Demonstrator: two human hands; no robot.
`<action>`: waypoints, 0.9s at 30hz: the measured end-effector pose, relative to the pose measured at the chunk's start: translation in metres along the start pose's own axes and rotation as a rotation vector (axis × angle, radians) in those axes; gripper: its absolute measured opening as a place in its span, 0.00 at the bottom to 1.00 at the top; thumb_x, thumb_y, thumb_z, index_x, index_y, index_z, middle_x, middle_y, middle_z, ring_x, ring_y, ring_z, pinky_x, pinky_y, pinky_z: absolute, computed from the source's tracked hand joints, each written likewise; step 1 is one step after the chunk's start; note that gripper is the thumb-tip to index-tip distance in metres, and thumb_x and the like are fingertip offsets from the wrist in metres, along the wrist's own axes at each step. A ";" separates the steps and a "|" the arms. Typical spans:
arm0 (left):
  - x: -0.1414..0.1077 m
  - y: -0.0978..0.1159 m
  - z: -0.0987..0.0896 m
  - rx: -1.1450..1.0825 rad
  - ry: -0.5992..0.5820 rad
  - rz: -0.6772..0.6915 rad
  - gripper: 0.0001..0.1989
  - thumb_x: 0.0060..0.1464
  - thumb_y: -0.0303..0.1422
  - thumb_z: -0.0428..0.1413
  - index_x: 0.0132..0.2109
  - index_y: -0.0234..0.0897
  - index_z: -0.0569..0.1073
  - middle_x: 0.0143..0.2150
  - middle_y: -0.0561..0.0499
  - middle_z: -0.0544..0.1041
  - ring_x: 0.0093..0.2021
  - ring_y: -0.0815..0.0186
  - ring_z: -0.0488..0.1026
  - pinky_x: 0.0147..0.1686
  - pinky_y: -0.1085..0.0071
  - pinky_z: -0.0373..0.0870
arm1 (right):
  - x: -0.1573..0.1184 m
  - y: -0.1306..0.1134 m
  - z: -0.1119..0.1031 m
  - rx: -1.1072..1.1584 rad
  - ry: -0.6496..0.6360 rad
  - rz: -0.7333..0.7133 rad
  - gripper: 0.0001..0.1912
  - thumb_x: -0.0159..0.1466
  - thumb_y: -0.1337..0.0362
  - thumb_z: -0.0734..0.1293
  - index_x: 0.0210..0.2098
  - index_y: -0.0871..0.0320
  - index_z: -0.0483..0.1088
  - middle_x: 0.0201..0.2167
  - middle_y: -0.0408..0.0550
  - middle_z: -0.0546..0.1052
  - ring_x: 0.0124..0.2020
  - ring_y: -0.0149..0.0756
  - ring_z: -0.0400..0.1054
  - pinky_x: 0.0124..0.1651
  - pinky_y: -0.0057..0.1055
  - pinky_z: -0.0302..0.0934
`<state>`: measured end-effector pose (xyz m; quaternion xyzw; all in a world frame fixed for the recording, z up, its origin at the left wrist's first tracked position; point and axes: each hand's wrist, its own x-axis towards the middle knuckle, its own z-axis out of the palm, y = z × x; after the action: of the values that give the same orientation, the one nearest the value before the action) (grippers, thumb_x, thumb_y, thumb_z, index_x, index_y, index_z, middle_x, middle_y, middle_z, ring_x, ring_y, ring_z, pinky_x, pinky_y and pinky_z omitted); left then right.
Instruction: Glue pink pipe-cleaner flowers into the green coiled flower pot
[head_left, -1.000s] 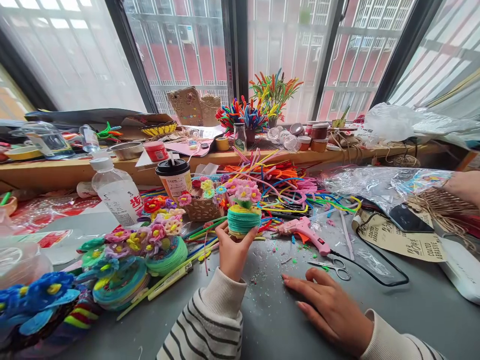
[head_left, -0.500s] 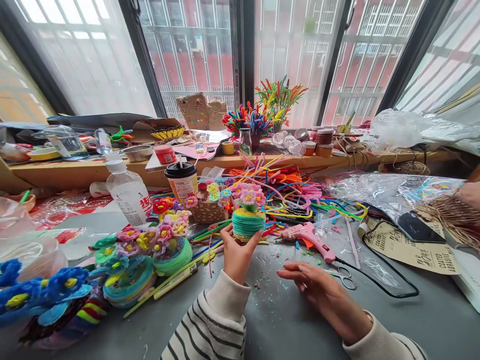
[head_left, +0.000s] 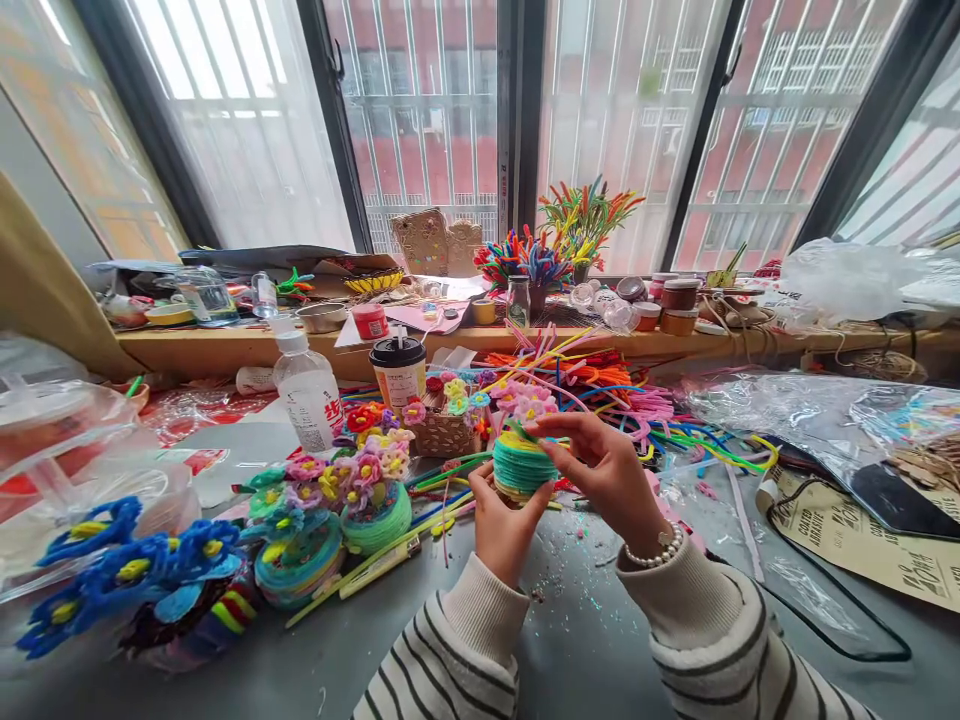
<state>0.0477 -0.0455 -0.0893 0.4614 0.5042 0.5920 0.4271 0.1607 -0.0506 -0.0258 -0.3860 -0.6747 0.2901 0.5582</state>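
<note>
My left hand [head_left: 501,530] grips a small round pot [head_left: 523,466] wound with turquoise and yellow pipe cleaners, holding it upright above the grey table. Pink fuzzy flowers [head_left: 529,402] stand out of the pot's top. At their base, my right hand [head_left: 611,470] pinches a green leaf [head_left: 523,433] between thumb and fingers; the fingertips partly cover it. To the left sit finished-looking wound pots: a green one [head_left: 379,520] and a striped one [head_left: 300,570], both topped with fuzzy flowers. Blue flowers [head_left: 135,570] lie farther left.
Behind the pot are a flower-filled box [head_left: 442,435], a lidded cup [head_left: 397,370] and a clear bottle [head_left: 307,395]. Loose pipe cleaners [head_left: 600,375] pile up at the back. A black cable [head_left: 832,650] and sandpaper [head_left: 832,545] lie on the right. Glitter specks dot the table.
My right hand has moved up and left from above the table to the flower base and closed on the leaf. The view has shifted left. Another person's hand at the right edge is gone.
</note>
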 end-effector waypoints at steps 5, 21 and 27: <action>0.001 -0.006 0.000 -0.035 0.009 0.044 0.31 0.33 0.38 0.62 0.42 0.37 0.53 0.44 0.43 0.66 0.41 0.60 0.71 0.42 0.60 0.67 | 0.001 0.005 0.010 -0.489 0.078 -0.244 0.09 0.57 0.67 0.62 0.37 0.56 0.71 0.29 0.46 0.74 0.33 0.33 0.62 0.37 0.32 0.61; -0.002 -0.002 0.001 -0.025 -0.006 0.058 0.31 0.32 0.36 0.63 0.41 0.37 0.54 0.43 0.43 0.67 0.39 0.61 0.72 0.39 0.62 0.68 | 0.003 0.007 0.016 -0.751 0.167 -0.555 0.06 0.59 0.70 0.61 0.34 0.59 0.70 0.24 0.44 0.74 0.30 0.33 0.58 0.33 0.28 0.59; 0.000 0.003 0.001 -0.029 0.017 0.010 0.31 0.32 0.35 0.63 0.41 0.37 0.53 0.40 0.46 0.68 0.36 0.65 0.72 0.39 0.64 0.68 | -0.019 0.006 -0.006 -0.684 0.260 -0.484 0.07 0.56 0.66 0.65 0.35 0.57 0.69 0.24 0.43 0.75 0.29 0.33 0.60 0.33 0.30 0.61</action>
<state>0.0487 -0.0457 -0.0860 0.4528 0.4968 0.6051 0.4265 0.1690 -0.0642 -0.0398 -0.4128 -0.7272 -0.1400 0.5303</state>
